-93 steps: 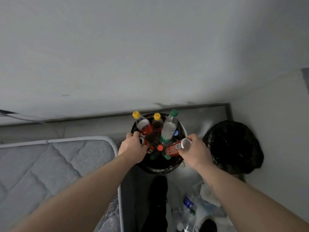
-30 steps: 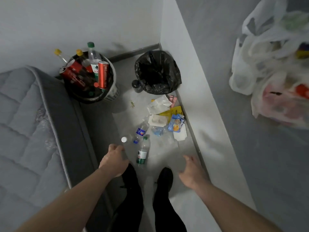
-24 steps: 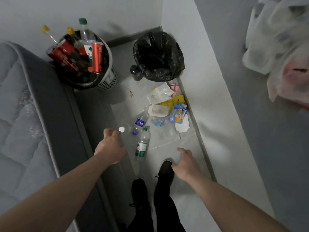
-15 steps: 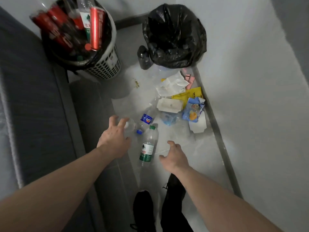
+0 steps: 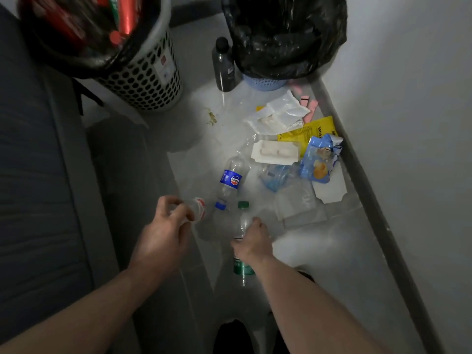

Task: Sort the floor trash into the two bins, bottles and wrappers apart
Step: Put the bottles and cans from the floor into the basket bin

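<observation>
Bottles come first: both of your hands, spread and empty above the floor half a second ago, are now on them. Your right hand [image 5: 251,240] curls round the green-capped bottle [image 5: 242,267], which lies on the floor just ahead of your shoe [image 5: 231,335]. Your left hand [image 5: 163,231] wraps its fingers about a small clear bottle [image 5: 196,209] with a red-and-white end; whether either is lifted yet, you cannot tell. That means this round's pickup is underway, two bottles at once.

Just beyond your fingers lies the blue-label bottle [image 5: 231,178], touching neither hand. Past it, toward the right wall, sit the wrappers: a white tray [image 5: 274,152], a blue packet [image 5: 319,160], a yellow packet [image 5: 315,130].

You work in a narrow lane, with the bed [image 5: 38,175] close on your left and the baseboard [image 5: 370,200] on your right. The open floor runs straight ahead to the white bin [image 5: 148,80], already crowded with bottles. The black-bagged bin [image 5: 283,34] stands farther right, a dark bottle [image 5: 224,65] upright beside it. Lift straight up, I judge, then carry along the bed side to clear the wrappers.
</observation>
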Motion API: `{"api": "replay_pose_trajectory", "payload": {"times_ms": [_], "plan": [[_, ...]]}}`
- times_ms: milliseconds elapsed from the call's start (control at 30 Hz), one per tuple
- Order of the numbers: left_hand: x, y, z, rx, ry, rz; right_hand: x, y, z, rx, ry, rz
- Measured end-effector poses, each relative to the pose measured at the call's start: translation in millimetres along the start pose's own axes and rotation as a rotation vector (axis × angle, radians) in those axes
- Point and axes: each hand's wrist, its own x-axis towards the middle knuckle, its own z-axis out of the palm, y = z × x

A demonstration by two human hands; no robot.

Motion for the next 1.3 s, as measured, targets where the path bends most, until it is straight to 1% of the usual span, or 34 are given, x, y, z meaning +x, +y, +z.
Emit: {"api": "replay_pose_trajectory", "payload": {"times_ms": [100, 167, 233, 333, 400, 467, 600, 733, 833, 1000, 1167, 1300], "plan": [[-23.9, 21.1, -15.5, -0.032, -0.022, -0.072, -50.0, 17.2, -30.4, 0.064, 0.008, -0.008], [-46.6, 50.2, -34.8, -0.072, -0.04, -0.134, -94.1, 25.5, -59.2, 0.086, 0.042, -0.031], [-71.7, 85.6, -59.2, -0.108, -0.07, -0.17, -142.2, 30.8, -92.8, 0.093, 0.054, -0.01], [-112.4, 143.2, -106.2, -0.137, -0.156, -0.159, -221.7, 34.7, -151.5, 0.12, 0.084, 0.015], [-140.8, 181.1, -144.8, -0.144, -0.183, -0.143, -279.0, 29.0, -192.7, 0.124, 0.095, 0.008], [-166.7, 214.5, -182.4, -0.159, -0.193, -0.131, -334.3, 18.2, -233.5, 0.116, 0.124, -0.014], [-217.8, 269.3, -250.6, -0.173, -0.204, -0.165, -433.1, -0.1, -301.1, 0.11, 0.152, -0.026], [-267.9, 311.7, -297.5, -0.17, -0.198, -0.184, -509.8, -5.1, -351.7, 0.151, 0.178, -0.07], [-298.9, 343.0, -320.9, -0.189, -0.145, -0.199, -549.8, -3.2, -382.4, 0.142, 0.185, -0.101], [-340.1, 381.9, -340.2, -0.239, -0.074, -0.238, -597.5, -0.7, -420.2, 0.104, 0.209, -0.18], [-371.0, 403.2, -351.5, -0.249, -0.035, -0.243, -629.1, -5.4, -450.4, -0.001, 0.2, -0.309], [-377.7, 403.7, -364.5, -0.288, -0.005, -0.223, -640.8, -22.4, -456.4, -0.099, 0.196, -0.362]]}}
